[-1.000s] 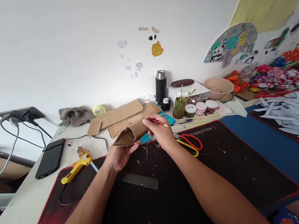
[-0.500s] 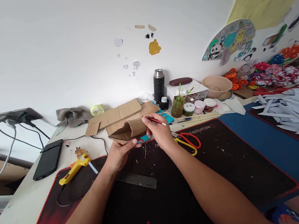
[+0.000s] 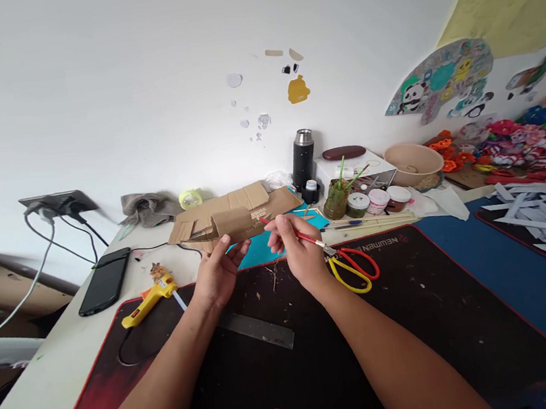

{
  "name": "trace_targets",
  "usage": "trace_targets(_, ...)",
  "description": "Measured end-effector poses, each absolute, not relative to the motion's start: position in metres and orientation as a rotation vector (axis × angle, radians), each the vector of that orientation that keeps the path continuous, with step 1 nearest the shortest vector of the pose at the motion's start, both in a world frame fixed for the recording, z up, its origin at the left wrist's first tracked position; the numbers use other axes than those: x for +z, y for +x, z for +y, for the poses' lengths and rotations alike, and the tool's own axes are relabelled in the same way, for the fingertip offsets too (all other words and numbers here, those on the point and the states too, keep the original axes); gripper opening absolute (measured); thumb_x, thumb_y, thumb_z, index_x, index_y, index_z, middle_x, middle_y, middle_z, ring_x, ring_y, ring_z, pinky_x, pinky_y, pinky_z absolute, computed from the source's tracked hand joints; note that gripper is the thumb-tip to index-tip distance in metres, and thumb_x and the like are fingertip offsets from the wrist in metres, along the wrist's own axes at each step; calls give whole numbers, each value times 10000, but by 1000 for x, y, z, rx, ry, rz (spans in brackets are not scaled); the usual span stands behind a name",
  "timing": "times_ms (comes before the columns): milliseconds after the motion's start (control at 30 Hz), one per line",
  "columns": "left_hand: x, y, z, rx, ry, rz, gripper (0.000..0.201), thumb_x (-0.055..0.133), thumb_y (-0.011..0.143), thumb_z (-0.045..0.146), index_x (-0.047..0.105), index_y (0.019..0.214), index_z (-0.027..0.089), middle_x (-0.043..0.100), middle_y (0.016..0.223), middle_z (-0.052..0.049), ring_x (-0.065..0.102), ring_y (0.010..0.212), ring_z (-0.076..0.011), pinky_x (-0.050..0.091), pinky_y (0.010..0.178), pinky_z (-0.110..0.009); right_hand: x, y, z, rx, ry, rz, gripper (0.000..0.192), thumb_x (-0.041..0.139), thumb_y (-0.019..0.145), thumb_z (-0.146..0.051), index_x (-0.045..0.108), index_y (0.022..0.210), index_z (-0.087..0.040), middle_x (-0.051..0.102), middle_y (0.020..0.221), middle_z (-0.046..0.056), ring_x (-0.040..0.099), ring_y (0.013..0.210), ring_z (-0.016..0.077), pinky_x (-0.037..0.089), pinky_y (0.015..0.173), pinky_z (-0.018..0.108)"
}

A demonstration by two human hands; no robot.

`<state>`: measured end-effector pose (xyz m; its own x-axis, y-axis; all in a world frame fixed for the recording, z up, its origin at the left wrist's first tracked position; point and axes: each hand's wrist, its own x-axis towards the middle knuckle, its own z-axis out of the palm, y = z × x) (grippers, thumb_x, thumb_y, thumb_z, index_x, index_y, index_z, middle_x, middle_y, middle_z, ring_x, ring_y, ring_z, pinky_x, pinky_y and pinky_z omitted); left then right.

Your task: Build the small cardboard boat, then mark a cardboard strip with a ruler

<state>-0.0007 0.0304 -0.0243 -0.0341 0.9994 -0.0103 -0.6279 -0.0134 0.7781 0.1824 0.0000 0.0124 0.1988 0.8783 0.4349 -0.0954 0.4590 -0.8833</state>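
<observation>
Lying near the middle of the dark mat [image 3: 418, 332], a ruler [image 3: 261, 330] comes nearest; a yellow glue gun [image 3: 150, 302] rests at the mat's far left corner; scissors [image 3: 354, 273] lie by its far edge; over that edge, the right hand [image 3: 301, 251] pinches a red pencil [image 3: 306, 237], and the left hand [image 3: 216, 274] clasps folded cardboard [image 3: 235, 222] between thumb and fingers; cardboard sheets [image 3: 247, 198] lie towards the tabletop's [image 3: 69, 369] far edge, a thermos [image 3: 303, 161] beyond.

Held cardboard [image 3: 235, 222] behind ruler [image 3: 264, 334]; glue gun [image 3: 148, 304] left, scissors [image 3: 370, 263] right.
</observation>
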Motion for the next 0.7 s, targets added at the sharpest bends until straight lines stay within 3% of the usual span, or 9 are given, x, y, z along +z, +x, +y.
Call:
trace_targets(133, -26, -1, 31, 1448, 661, 680, 607, 1072, 759, 330, 777, 1282, 245, 868, 1249, -50, 839, 977, -215, 680, 907, -316, 10, 176, -9, 782, -843, -1358, 605, 553, 1128, -739, 813, 895, -245, 721, 702, 21, 689, 588, 168, 583, 606, 302)
trace_targets(333, -31, -2, 33, 1417, 629, 662, 409, 1075, 758, 335, 802, 1024, 186, 875, 1057, -44, 824, 899, -201, 657, 863, -304, 5, 171, -11, 733, -815, -1544, 499, 526, 1168, -653, 831, 1090, -265, 816, 886, 50, 780, 715, 193, 629, 704, 316)
trace_targets(500, -31, 1, 32, 1397, 640, 660, 393, 1077, 751, 373, 812, 966, 178, 865, 982, -43, 813, 866, -208, 654, 822, -311, 3, 170, -10, 652, -786, -1587, 391, 538, 1193, -528, 806, 1106, -257, 852, 968, 72, 812, 785, 212, 633, 779, 342)
trace_targets(700, -27, 5, 29, 1394, 641, 648, 413, 1108, 699, 379, 837, 943, 185, 864, 952, -34, 803, 838, -199, 654, 747, -282, 2, 170, -10, 608, -790, -1636, 395, 519, 1199, -504, 820, 1099, -268, 867, 983, 73, 827, 828, 228, 630, 808, 351)
